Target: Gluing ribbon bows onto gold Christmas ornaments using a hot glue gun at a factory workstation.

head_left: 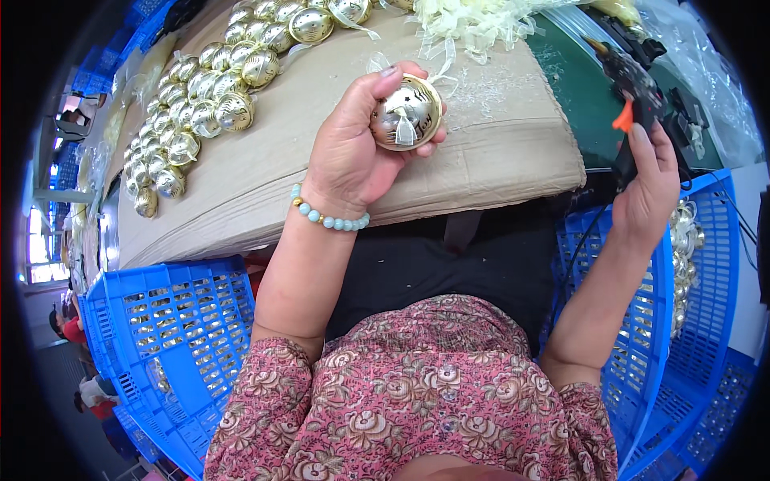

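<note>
My left hand (349, 140), with a pale green bead bracelet at the wrist, is closed round a shiny gold bell ornament (411, 104). The bell has cut-out shapes, dark lettering and a small white ribbon bow on its side. A thin ribbon trails from its top. Over at the right, my right hand (644, 188) grips a black glue gun (630, 74) with an orange trigger. Its nozzle points up and to the left, well apart from the bell. The cardboard sheet (321, 172) lies under my left hand.
Many gold bells (204, 96) lie in rows at the left. Loose pale ribbon bows (473, 20) are heaped at the back. Blue plastic crates stand on my left (164, 276) and right (658, 321), with bells inside. Clear plastic bags (714, 72) lie at the far right.
</note>
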`<control>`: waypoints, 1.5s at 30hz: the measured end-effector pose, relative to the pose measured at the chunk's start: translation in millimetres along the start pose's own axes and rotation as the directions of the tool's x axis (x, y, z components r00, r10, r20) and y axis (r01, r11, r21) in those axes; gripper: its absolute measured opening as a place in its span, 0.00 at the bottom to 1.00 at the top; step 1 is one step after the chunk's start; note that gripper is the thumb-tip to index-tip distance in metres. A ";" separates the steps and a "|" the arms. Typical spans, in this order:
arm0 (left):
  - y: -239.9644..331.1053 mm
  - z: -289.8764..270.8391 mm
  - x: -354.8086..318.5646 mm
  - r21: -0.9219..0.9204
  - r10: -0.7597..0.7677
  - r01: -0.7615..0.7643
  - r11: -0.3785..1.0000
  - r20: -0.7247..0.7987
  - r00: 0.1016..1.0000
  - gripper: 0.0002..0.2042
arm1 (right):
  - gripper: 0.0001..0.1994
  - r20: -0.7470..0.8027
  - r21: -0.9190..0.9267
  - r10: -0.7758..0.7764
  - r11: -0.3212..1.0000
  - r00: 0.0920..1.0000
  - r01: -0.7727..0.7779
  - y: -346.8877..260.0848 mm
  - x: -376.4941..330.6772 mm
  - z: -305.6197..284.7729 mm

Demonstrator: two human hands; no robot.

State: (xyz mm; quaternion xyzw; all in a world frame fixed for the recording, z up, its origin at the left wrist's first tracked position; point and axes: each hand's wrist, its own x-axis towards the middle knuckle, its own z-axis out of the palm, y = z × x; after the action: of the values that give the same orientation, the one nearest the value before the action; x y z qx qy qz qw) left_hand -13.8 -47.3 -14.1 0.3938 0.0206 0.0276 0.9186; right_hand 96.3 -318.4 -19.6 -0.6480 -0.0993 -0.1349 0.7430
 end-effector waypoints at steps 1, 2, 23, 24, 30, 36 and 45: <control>-0.4 0.0 0.6 -0.003 -0.001 0.001 1.000 0.003 1.000 0.14 | 0.17 0.077 0.153 0.039 0.987 0.996 -0.050 -8.5 -9.2 3.1; -0.6 0.0 1.0 -0.006 -0.003 0.003 1.000 0.006 1.000 0.14 | 0.17 0.075 0.152 0.041 0.987 0.996 -0.052 -13.4 -14.4 6.0; -9.4 15.5 5.7 -0.094 0.003 -0.012 0.996 -0.093 0.996 0.17 | 0.21 0.623 0.111 0.170 0.947 0.764 -0.301 -32.6 -46.6 41.8; -9.6 15.9 6.1 -0.094 0.003 -0.011 0.996 -0.092 0.996 0.17 | 0.21 0.620 0.118 0.164 0.947 0.767 -0.298 -32.7 -47.2 43.1; -10.6 18.0 5.7 -0.126 0.019 -0.037 0.991 -0.141 0.990 0.17 | 0.20 0.588 0.147 0.157 0.944 0.793 -0.296 -31.7 -50.6 47.7; -12.4 17.1 3.6 -0.160 0.013 -0.040 0.986 -0.169 0.986 0.17 | 0.20 0.549 0.134 0.128 0.962 0.826 -0.238 -34.3 -54.8 52.4; -13.0 14.7 2.1 -0.099 0.084 -0.101 0.990 -0.163 0.983 0.14 | 0.19 0.566 0.073 0.073 0.988 0.821 -0.138 -51.3 -60.7 47.5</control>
State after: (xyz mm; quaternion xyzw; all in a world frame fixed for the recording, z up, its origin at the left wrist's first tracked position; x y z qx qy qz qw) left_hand -10.4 -66.7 -13.4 0.3413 0.0738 0.1028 0.9314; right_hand 23.3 -273.4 15.6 -0.6215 -0.2844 0.1086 0.7219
